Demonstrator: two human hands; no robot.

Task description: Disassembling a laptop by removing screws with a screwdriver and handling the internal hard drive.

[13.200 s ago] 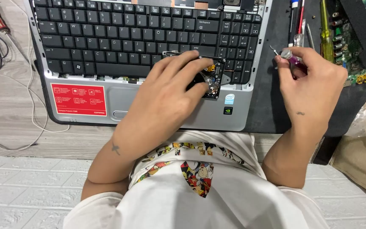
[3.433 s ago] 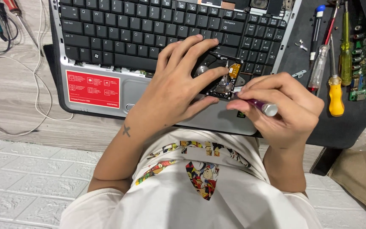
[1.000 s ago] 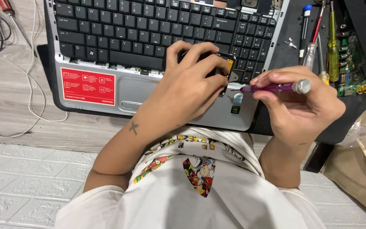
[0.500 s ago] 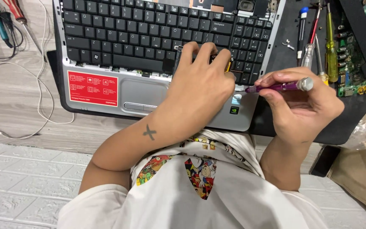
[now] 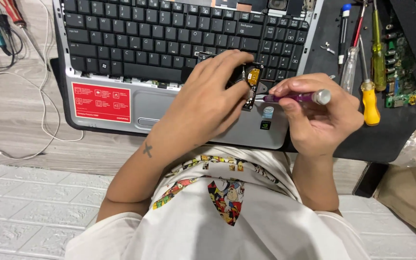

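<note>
1. We see the left hand (image 5: 208,98) clamped over a small hard drive (image 5: 252,83) on the laptop (image 5: 179,103).
2. Right hand (image 5: 321,115) grips a purple screwdriver (image 5: 297,97).
3. Screwdriver lies level, long axis left-right, tip pointing left at the drive's edge.

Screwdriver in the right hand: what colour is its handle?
Purple screwdriver with a silver end cap, held by the right hand; head view.

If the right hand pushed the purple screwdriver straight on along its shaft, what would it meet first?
The right hand points the purple screwdriver leftward; its tip would likely meet the small drive under the left hand, though depth is unclear.
</note>
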